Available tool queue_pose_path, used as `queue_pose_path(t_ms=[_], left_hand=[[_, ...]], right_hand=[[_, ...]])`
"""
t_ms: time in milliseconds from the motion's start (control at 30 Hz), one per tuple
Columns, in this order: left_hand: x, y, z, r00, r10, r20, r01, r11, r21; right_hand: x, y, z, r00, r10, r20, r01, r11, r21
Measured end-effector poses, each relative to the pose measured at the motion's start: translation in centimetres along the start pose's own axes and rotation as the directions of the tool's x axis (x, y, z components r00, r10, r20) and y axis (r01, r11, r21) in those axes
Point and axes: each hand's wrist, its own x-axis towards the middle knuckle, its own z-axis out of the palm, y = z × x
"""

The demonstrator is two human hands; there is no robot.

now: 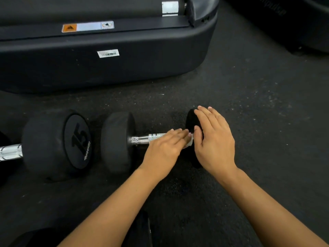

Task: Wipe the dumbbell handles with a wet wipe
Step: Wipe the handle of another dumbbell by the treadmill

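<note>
Ahead of you the black base of a treadmill (106, 68) fills the far side of the view, with a white barcode sticker (108, 53) on its side and an orange warning label (87, 26) above. It sits well apart from your work, across a strip of dark speckled floor (258, 104).

To your left a second dumbbell (57, 141) marked 15 lies on the floor, its end face just beside the left head of the one you are working on; only a short piece of its chrome handle shows at the frame edge.

The dumbbell (117, 141) you are cleaning lies crosswise in front of you. Your left hand (165, 148) lies flat over the right part of its chrome handle (147, 138), fingers (178, 134) straight and together, pressing a white wet wipe (189, 142) against the bar; only a small corner of the wipe peeks out at your fingertips. The left part of the handle is bare.

Your right hand (213, 139) rests open on the right head (191, 120) of the dumbbell, fingers extended over its top and the thumb touching its inner face, just beside the wipe. Neither hand curls around anything.
</note>
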Motion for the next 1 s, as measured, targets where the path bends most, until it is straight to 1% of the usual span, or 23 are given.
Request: queue_pose_path(t_ms=[33,133,300,367,433,533,633,700,800,900,967,1000], left_hand=[[-0.3,0.0,0.5,0.999,0.031,-0.044,-0.029,0.999,0.031],[0.3,0.5,1.3,0.994,0.036,-0.101,-0.032,0.998,0.045],[-0.1,-0.4,0.3,0.992,0.105,-0.064,-0.099,0.991,0.091],[-0.7,-0.8,0.1,0.994,0.059,-0.093,-0.049,0.993,0.105],[-0.1,0.1,0.6,0.994,-0.014,-0.109,0.021,0.998,0.064],[1.3,1.4,1.1,0.997,-0.052,-0.057,0.052,0.999,0.004],[0.7,0.1,0.1,0.998,-0.053,-0.014,0.053,0.998,0.029],[-0.1,-0.6,-0.6,0.997,-0.076,-0.014,0.077,0.995,0.064],[0.2,0.1,-0.6,0.994,-0.105,-0.002,0.105,0.992,0.070],[1.7,1.5,-0.1,0.994,-0.102,0.036,0.100,0.993,0.059],[2.2,1.3,-0.2,0.992,-0.105,0.065,0.101,0.993,0.056],[2.1,0.9,-0.7,0.989,-0.112,0.102,0.106,0.993,0.058]], right_hand=[[-0.1,0.0,0.0,1.000,0.003,-0.003,-0.003,1.000,0.001],[0.0,0.0,0.2,1.000,0.012,-0.010,-0.012,1.000,-0.005],[0.1,0.0,0.1,1.000,0.003,0.006,-0.003,1.000,-0.001],[0.0,0.1,0.0,1.000,0.005,0.005,-0.005,1.000,-0.006],[0.0,-0.1,0.1,1.000,0.011,0.001,-0.011,1.000,-0.009],[0.1,-0.1,0.1,1.000,0.017,0.014,-0.017,1.000,-0.003],[0.3,0.0,-0.1,0.999,0.016,0.052,-0.016,1.000,0.010],[0.2,0.0,-0.1,0.998,0.010,0.055,-0.010,1.000,0.004],[0.2,-0.2,-0.1,0.999,0.020,0.045,-0.020,1.000,-0.009],[0.3,-0.3,-0.1,0.998,0.034,0.048,-0.034,0.999,0.002],[0.5,-0.2,-0.2,0.997,0.031,0.068,-0.032,0.999,0.012],[0.6,-0.1,-0.3,0.995,0.027,0.093,-0.029,0.999,0.023]])
